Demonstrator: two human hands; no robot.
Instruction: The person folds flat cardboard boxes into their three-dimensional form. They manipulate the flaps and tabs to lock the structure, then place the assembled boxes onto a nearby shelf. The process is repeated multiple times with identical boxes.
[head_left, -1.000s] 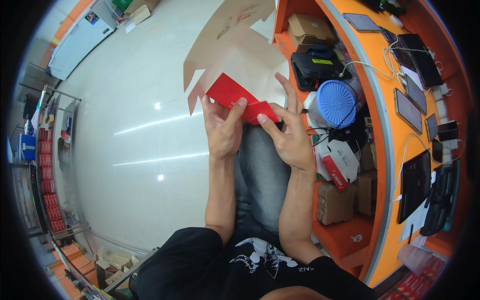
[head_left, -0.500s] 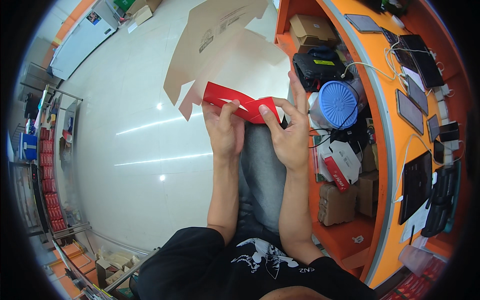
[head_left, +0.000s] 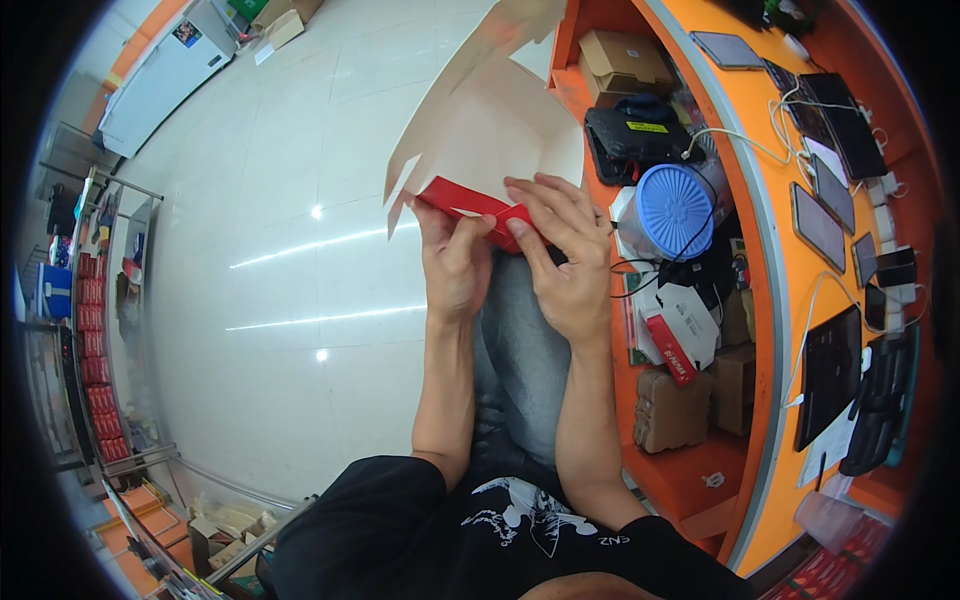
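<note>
Both hands gripping the red box blank (head_left: 478, 212) over my lap: left hand (head_left: 455, 265) pinching its flap, right hand (head_left: 565, 262) pressing the fold. Since before, it's tilting flatter, the fold closing.

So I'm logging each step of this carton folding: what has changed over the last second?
The red and white carton blank has swung up: its pale flaps now rise higher and its red face shows only as a narrow strip. The left hand and right hand have crept closer along that fold, both gripping throughout. The blue-lidded tub and the orange shelf stayed put.
</note>
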